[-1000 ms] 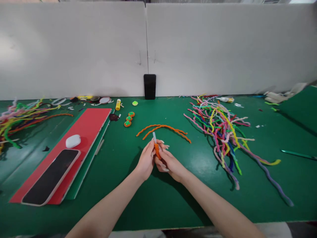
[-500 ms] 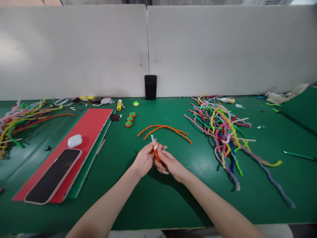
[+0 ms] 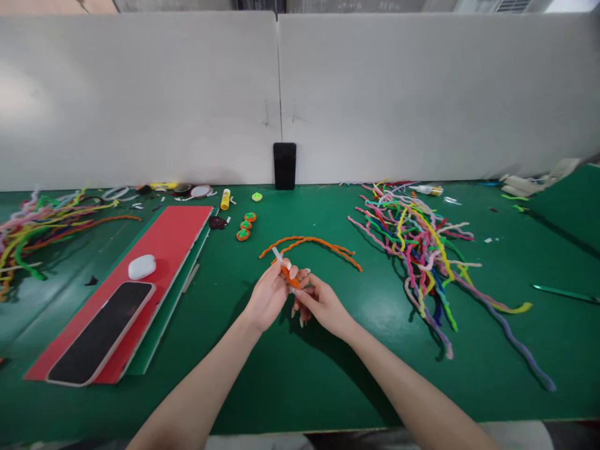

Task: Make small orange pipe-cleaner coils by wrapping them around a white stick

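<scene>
My left hand (image 3: 268, 296) and my right hand (image 3: 321, 304) meet over the green table (image 3: 300, 375), both pinching a thin white stick wound with orange pipe cleaner (image 3: 285, 270). The stick tilts up and to the left, its bare white tip poking out above my left fingers. Just beyond my hands lie two loose orange pipe cleaners (image 3: 312, 244), curved in an arc on the table.
A heap of mixed-colour pipe cleaners (image 3: 422, 244) spreads at the right, another heap (image 3: 42, 225) at the far left. A red board (image 3: 154, 262) carries a phone (image 3: 100, 331) and a white earbud case (image 3: 142, 266). Small orange-green pieces (image 3: 245, 225), a yellow glue stick (image 3: 225, 198) and a black phone (image 3: 284, 165) stand further back.
The wrapped stick has tipped from nearly upright to leaning left. My right hand has slid slightly to the right, its fingers now at the stick's lower end.
</scene>
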